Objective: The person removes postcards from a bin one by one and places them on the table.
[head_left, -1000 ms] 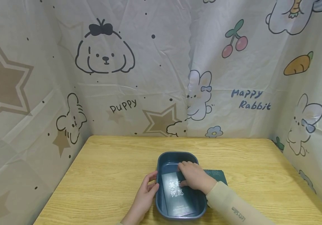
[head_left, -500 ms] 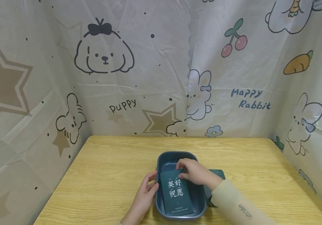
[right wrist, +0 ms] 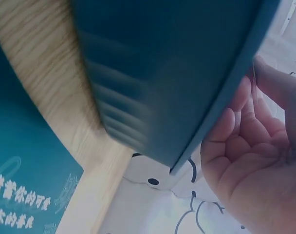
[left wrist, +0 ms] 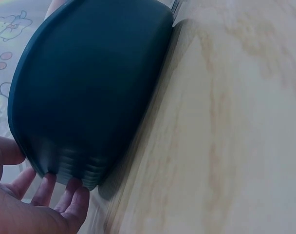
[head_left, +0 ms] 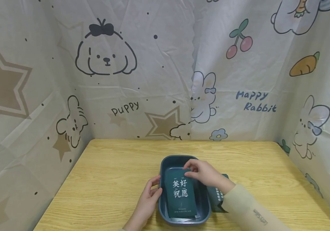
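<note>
A dark blue-green box (head_left: 206,213) with rounded corners stands near the table's front edge. Inside it lies a green card with white characters (head_left: 180,200), with the edge of something beneath showing at its near end. My right hand (head_left: 203,173) pinches the card's far right corner between thumb and fingers; in the right wrist view the hand (right wrist: 257,146) is beyond the box rim with a thin edge between its fingertips. My left hand (head_left: 147,199) touches the box's left outer wall. In the left wrist view, relaxed fingertips of that hand (left wrist: 36,200) rest against the box (left wrist: 89,87).
Another green printed card or packet (head_left: 216,197) lies on the table right of the box, partly under my right forearm; it also shows in the right wrist view (right wrist: 26,161). The wooden table (head_left: 119,166) meets a hanging patterned cloth (head_left: 153,80) behind and at both sides.
My right hand has moved up and to the right, and the card in the box has shifted toward the far end and straightened. More of the green item outside shows. My left hand has stayed put.
</note>
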A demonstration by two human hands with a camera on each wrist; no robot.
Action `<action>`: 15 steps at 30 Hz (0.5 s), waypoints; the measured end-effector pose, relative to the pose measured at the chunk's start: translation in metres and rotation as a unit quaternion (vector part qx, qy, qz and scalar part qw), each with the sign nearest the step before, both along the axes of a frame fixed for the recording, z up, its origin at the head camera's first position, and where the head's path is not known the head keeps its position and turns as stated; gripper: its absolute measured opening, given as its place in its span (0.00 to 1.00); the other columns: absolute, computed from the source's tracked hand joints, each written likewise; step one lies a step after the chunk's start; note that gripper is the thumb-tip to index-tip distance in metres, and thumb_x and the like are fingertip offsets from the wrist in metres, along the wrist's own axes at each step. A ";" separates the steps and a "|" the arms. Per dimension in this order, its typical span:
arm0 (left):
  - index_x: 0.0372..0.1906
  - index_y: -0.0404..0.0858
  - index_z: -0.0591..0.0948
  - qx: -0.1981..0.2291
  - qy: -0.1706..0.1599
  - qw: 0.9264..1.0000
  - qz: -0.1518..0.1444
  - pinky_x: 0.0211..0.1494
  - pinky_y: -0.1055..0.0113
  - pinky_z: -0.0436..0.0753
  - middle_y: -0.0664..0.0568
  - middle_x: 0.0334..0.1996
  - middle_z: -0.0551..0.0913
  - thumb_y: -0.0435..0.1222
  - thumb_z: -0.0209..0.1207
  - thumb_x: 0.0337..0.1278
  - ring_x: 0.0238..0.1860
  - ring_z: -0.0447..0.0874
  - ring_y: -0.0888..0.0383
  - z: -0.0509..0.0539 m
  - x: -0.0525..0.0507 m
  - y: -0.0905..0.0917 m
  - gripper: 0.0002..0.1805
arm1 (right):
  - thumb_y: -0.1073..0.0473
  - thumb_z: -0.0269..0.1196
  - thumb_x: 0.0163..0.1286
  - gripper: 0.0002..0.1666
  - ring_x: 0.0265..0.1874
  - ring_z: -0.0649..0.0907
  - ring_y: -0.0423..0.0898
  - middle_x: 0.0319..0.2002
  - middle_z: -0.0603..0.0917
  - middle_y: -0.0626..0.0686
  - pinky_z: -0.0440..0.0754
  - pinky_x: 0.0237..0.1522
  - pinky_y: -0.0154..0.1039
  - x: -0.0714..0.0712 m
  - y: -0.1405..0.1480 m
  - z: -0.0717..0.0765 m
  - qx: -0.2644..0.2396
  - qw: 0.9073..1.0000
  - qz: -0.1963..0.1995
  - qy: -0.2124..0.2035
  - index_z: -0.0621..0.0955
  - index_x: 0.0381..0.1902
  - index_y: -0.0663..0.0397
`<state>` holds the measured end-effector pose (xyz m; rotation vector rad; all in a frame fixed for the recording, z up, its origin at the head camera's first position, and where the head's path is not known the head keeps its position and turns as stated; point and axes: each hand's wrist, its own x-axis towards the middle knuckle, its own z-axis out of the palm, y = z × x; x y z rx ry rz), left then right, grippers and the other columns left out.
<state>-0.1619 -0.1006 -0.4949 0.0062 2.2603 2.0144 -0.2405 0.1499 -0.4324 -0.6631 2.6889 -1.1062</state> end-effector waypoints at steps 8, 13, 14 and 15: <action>0.75 0.41 0.67 0.004 0.007 1.000 -0.006 0.67 0.46 0.80 0.38 0.68 0.71 0.34 0.52 0.78 0.64 0.78 0.42 0.000 0.001 -0.001 0.25 | 0.56 0.67 0.73 0.08 0.29 0.77 0.44 0.28 0.78 0.46 0.76 0.33 0.37 -0.001 0.012 0.009 -0.031 0.999 -0.042 -0.006 0.83 0.48 0.49; 0.75 0.41 0.67 0.007 0.009 1.000 -0.008 0.67 0.46 0.80 0.38 0.69 0.70 0.34 0.52 0.78 0.65 0.77 0.41 0.001 0.002 -0.001 0.26 | 0.57 0.65 0.74 0.10 0.29 0.77 0.46 0.29 0.81 0.47 0.75 0.33 0.38 0.000 0.030 0.017 -0.036 0.998 -0.059 0.000 0.83 0.51 0.51; 0.75 0.41 0.67 0.006 0.009 1.000 -0.008 0.67 0.46 0.80 0.38 0.69 0.70 0.34 0.52 0.77 0.65 0.77 0.40 0.001 0.002 -0.001 0.26 | 0.58 0.65 0.75 0.10 0.29 0.78 0.46 0.29 0.82 0.47 0.76 0.33 0.39 0.000 0.034 0.019 -0.039 0.997 -0.063 0.001 0.83 0.51 0.52; 0.75 0.41 0.67 0.006 0.010 1.000 -0.008 0.67 0.46 0.79 0.38 0.69 0.70 0.34 0.52 0.77 0.65 0.77 0.40 0.001 0.002 -0.001 0.26 | 0.58 0.65 0.75 0.11 0.30 0.79 0.47 0.30 0.83 0.48 0.76 0.34 0.40 0.000 0.039 0.020 -0.041 0.997 -0.067 0.003 0.83 0.52 0.53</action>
